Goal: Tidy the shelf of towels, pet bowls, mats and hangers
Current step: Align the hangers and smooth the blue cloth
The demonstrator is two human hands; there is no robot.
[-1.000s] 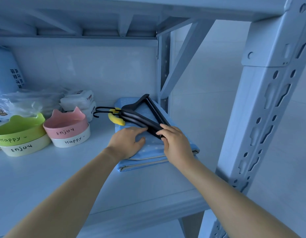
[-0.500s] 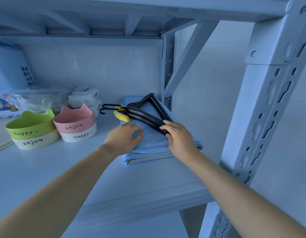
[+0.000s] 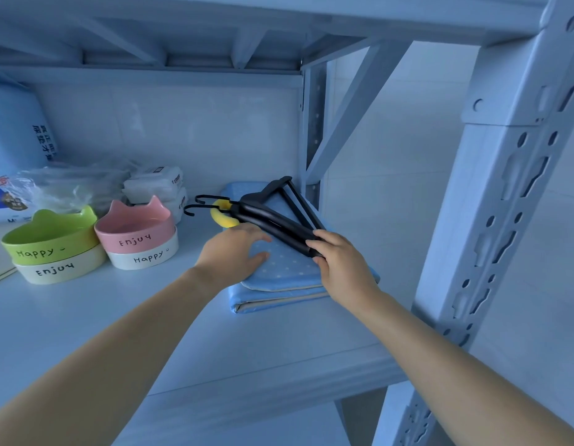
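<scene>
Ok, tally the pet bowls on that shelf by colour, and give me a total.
green bowl: 1
cream bowl: 1
pink bowl: 1
white bowl: 1
Total: 4, in two stacks of two

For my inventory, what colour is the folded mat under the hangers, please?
The mat is light blue with small white dots, in the head view.

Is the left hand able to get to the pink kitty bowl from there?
Probably yes. The left hand rests open on the blue mat, holding nothing, and only bare shelf lies between it and the pink bowl to its left.
</scene>
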